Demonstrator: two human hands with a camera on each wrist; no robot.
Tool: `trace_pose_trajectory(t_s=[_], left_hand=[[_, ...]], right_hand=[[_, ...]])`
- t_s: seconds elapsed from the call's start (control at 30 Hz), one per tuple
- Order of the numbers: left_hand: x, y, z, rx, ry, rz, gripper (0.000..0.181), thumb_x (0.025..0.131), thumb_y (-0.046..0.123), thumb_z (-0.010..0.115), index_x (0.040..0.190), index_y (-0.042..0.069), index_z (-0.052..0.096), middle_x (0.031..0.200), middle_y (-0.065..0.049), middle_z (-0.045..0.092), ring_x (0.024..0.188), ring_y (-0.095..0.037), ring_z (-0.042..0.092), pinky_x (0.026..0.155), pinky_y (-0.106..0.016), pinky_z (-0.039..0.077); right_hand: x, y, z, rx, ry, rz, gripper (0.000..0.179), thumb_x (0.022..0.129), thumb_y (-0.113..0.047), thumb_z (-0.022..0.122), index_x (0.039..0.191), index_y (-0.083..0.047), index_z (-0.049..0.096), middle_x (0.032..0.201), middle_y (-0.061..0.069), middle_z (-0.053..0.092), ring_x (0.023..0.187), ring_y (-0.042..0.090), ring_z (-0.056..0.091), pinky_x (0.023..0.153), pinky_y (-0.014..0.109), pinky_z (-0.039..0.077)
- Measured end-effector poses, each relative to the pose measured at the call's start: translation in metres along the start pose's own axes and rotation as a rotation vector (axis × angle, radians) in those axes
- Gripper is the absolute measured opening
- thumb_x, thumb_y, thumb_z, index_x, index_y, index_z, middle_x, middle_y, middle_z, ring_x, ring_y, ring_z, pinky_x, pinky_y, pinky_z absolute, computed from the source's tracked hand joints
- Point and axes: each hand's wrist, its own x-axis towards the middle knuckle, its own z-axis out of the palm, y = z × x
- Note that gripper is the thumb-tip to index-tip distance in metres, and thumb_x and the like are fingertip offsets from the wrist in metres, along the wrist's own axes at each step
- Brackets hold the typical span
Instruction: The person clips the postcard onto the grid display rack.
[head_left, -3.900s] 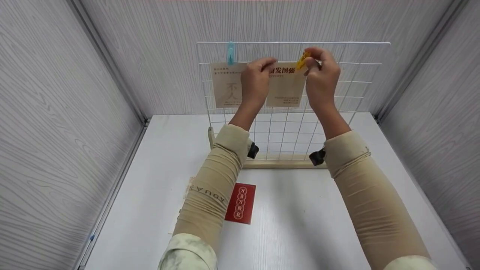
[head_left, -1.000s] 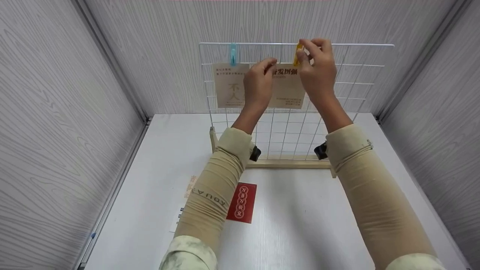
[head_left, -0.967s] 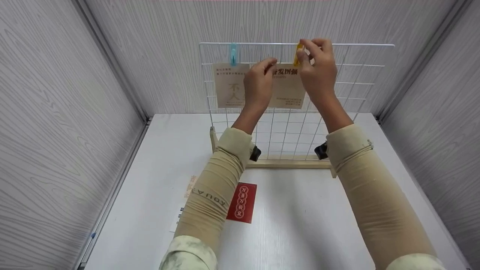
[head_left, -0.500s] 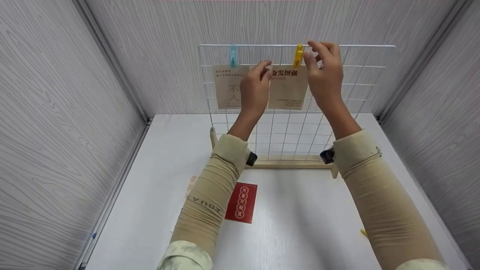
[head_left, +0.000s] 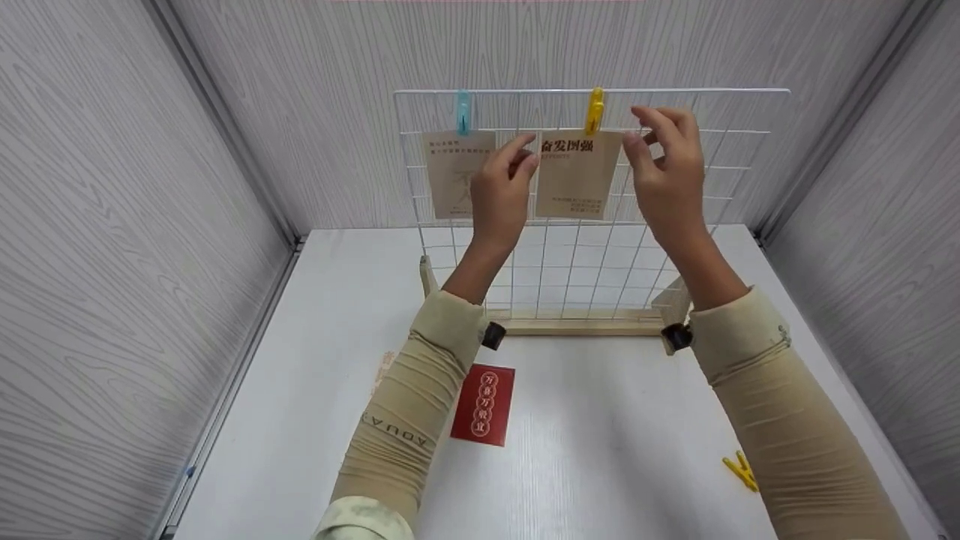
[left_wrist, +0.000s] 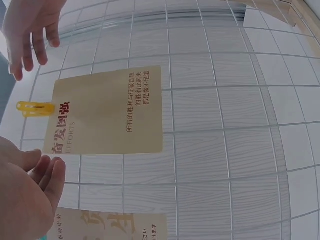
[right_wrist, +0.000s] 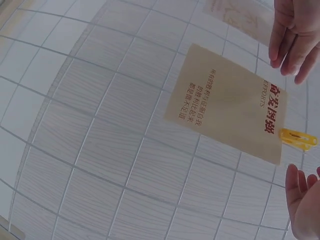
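Note:
A beige card with dark red lettering (head_left: 574,180) hangs from the white wire grid (head_left: 697,166), held at its top edge by a yellow clip (head_left: 595,112). Left of it a second beige card (head_left: 448,176) hangs under a light blue clip (head_left: 463,114), partly hidden by my left hand (head_left: 501,196). That hand has its fingers loosely bent near the lettered card's left top corner, holding nothing. My right hand (head_left: 670,176) is off to the right of the same card, fingers spread and apart from the yellow clip. The right wrist view shows the yellow clip (right_wrist: 298,139) between both hands.
On the white table (head_left: 592,450) lies a red card with white characters (head_left: 484,405). Another pale card (head_left: 384,371) is mostly covered by the left forearm. Yellow clips (head_left: 741,472) lie beside the right forearm. A wooden base (head_left: 577,328) supports the grid.
My right hand has let go of the yellow clip, which stays on the grid and card. Both hands have drawn back and apart, the right one rightward and down; yellow clips on the table came into view.

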Motion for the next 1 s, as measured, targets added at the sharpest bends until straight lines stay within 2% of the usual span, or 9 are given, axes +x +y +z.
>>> trace_pose_trajectory(t_s=[0.23, 0.5, 0.63, 0.8, 1.0], left_hand=[[-0.027, -0.012, -0.010, -0.012, -0.033, 0.012, 0.026, 0.101, 0.015, 0.063, 0.125, 0.007, 0.070, 0.106, -0.005, 0.071, 0.091, -0.011, 0.063, 0.079, -0.021, 0.053], [-0.077, -0.041, -0.027, -0.029, -0.109, -0.022, 0.024, 0.100, 0.013, 0.064, 0.121, 0.005, 0.071, 0.106, -0.006, 0.069, 0.095, -0.012, 0.064, 0.083, -0.024, 0.055], [-0.108, -0.062, -0.035, -0.027, -0.155, -0.082, 0.025, 0.100, 0.013, 0.064, 0.122, 0.006, 0.070, 0.108, -0.006, 0.069, 0.097, -0.013, 0.065, 0.085, -0.026, 0.056], [-0.148, -0.093, -0.043, -0.002, -0.212, -0.208, 0.025, 0.099, 0.014, 0.065, 0.123, 0.009, 0.070, 0.111, -0.004, 0.069, 0.103, -0.014, 0.065, 0.089, -0.025, 0.056], [-0.176, -0.123, -0.052, 0.024, -0.260, -0.295, 0.026, 0.098, 0.012, 0.066, 0.123, 0.007, 0.070, 0.114, -0.010, 0.069, 0.105, -0.020, 0.066, 0.091, -0.030, 0.057]], right_hand=[[-0.031, 0.010, -0.016, -0.006, -0.027, -0.003, 0.036, 0.103, -0.023, 0.060, 0.135, -0.007, 0.063, 0.125, 0.013, 0.059, 0.105, 0.001, 0.051, 0.079, 0.020, 0.042], [-0.081, 0.028, -0.045, -0.003, -0.070, 0.091, 0.036, 0.102, -0.018, 0.061, 0.137, -0.012, 0.062, 0.125, 0.010, 0.060, 0.107, 0.004, 0.053, 0.079, 0.020, 0.042], [-0.114, 0.048, -0.057, -0.006, -0.088, 0.181, 0.037, 0.102, -0.020, 0.061, 0.139, -0.014, 0.061, 0.123, 0.008, 0.059, 0.109, 0.005, 0.053, 0.080, 0.018, 0.043], [-0.160, 0.073, -0.071, -0.043, -0.128, 0.297, 0.038, 0.104, -0.026, 0.058, 0.140, -0.014, 0.059, 0.124, 0.004, 0.057, 0.109, 0.003, 0.052, 0.079, 0.014, 0.045], [-0.206, 0.090, -0.088, -0.100, -0.151, 0.415, 0.040, 0.103, -0.030, 0.058, 0.141, -0.015, 0.059, 0.125, 0.005, 0.057, 0.107, 0.001, 0.053, 0.073, 0.009, 0.049]])
